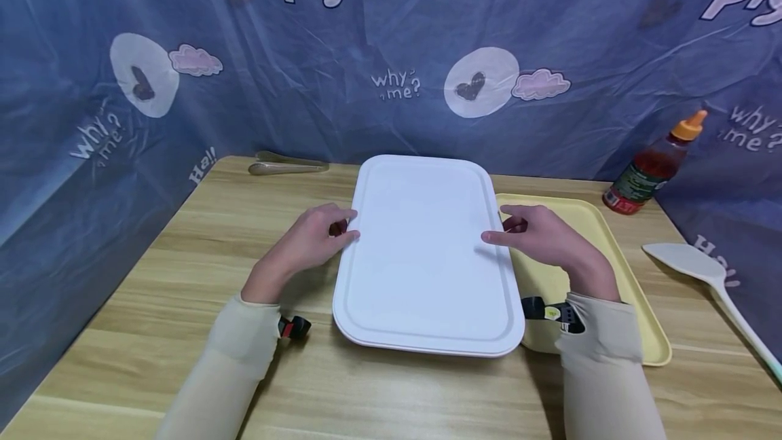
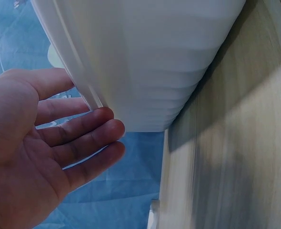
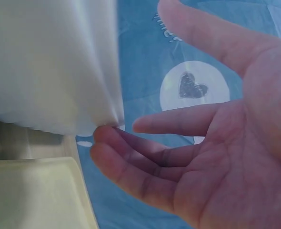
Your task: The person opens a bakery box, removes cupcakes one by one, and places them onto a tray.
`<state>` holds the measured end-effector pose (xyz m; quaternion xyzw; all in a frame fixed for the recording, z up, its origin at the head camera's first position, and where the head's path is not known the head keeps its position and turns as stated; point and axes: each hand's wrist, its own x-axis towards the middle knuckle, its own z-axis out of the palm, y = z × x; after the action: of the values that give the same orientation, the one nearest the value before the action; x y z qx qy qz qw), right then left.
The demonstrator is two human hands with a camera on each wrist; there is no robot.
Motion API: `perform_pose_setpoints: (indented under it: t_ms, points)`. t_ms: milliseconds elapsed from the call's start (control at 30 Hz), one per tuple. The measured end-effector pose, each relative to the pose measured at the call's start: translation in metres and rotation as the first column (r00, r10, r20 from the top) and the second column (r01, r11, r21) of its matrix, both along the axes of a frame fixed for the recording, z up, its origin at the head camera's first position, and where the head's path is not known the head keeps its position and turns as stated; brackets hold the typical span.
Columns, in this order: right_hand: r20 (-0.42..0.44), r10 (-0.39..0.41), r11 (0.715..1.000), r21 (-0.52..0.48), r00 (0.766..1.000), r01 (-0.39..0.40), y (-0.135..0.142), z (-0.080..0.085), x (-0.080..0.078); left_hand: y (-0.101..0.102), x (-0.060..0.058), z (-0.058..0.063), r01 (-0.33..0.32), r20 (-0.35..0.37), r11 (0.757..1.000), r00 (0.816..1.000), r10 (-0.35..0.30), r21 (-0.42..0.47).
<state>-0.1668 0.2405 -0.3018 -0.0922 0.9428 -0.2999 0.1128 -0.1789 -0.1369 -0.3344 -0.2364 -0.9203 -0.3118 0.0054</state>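
A white lidded box [image 1: 421,257] with rounded corners stands lengthwise on the table. Its ribbed side wall [image 2: 169,57] shows in the left wrist view. My left hand [image 1: 311,236] is at the lid's left edge, thumb and index tips right at the rim, the other fingers extended beneath it. On the opposite side, my right hand [image 1: 537,233] has its thumb over the lid's top. Its lower fingertips [image 3: 102,136] meet the lid's rim in the right wrist view, with the thumb spread away. Neither hand curls round the box.
A yellow tray [image 1: 580,216] lies at the right, partly behind the box and right arm. Metal tongs [image 1: 287,168] lie at the back left. A red sauce bottle [image 1: 650,172] stands at the back right, and a white long-handled spoon [image 1: 690,260] lies along the right edge.
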Motion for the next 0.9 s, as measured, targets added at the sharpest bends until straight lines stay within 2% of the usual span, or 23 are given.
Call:
perform_pose_setpoints:
  t_ms: [400, 633, 900]
  points:
    - [0.009, 0.025, 1.0, 0.0, 1.0, -0.025, -0.002, 0.003, 0.004, -0.001, 0.001, 0.001, 0.001, -0.002, 1.0, 1.0, -0.001, -0.015]
    - [0.008, 0.034, 0.999, -0.02, 0.999, -0.034, -0.005, 0.009, 0.011, -0.002, 0.002, 0.003, 0.013, -0.031, 0.999, 0.999, -0.014, -0.035]
    - [-0.007, 0.042, 0.999, -0.035, 0.999, -0.042, -0.012, 0.017, 0.015, -0.013, 0.003, 0.008, -0.008, -0.034, 1.0, 0.999, 0.008, 0.019]
